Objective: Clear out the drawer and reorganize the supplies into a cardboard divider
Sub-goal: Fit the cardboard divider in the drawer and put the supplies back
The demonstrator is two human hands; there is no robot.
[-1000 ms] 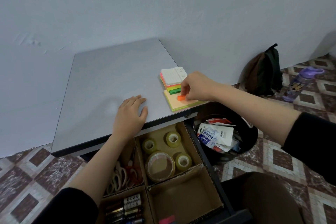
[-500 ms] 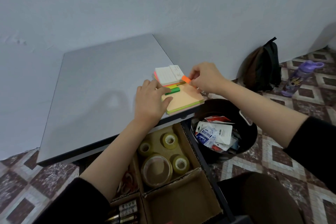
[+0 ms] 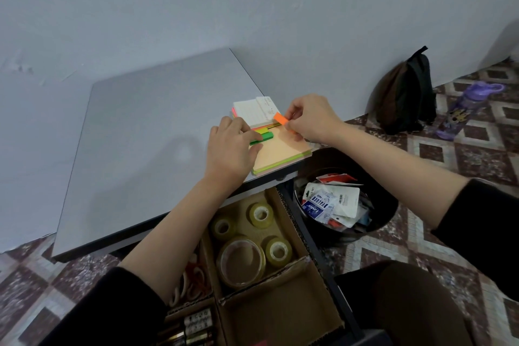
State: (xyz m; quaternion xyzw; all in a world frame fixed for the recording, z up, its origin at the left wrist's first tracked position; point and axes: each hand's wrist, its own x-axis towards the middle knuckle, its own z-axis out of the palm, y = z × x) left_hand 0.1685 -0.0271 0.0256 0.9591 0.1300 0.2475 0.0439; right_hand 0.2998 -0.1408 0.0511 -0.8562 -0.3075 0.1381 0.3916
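**Left hand crosses to the note stack as the orange strip lifts**

Head view: since a second ago the left hand [image 3: 230, 149] has left the bare table [image 3: 140, 149] and now lies on the stack of notes. The right hand [image 3: 311, 118] has raised the orange strip [image 3: 280, 118] off the peach pad [image 3: 283, 150] to the stack's far right corner.

The right grip is closed, thumb and fingertips pinching the strip's right end, and the strip is tilted. The left grip is loose and holds nothing. Its fingers rest flat across a green strip [image 3: 264, 137] and the coloured layers below a white pad [image 3: 250, 111], with the thumb on the peach pad.

The stack sits at the near right corner of the pale grey table, which stands against a plain grey-blue wall [image 3: 252, 8].

Under the table's front edge the drawer [image 3: 317, 247] is pulled out and holds the cardboard divider [image 3: 283, 199]. One compartment holds tape rolls [image 3: 261, 213], the one to its left holds scissors [image 3: 193, 281], and batteries [image 3: 196, 320] lie in the near left one.

Right of the drawer a black bin [image 3: 387, 205] holds packaging [image 3: 328, 202]. On the patterned tile floor [image 3: 449, 154] a dark backpack [image 3: 404, 95] leans on the wall, with a purple bottle [image 3: 466, 109] just beside it.
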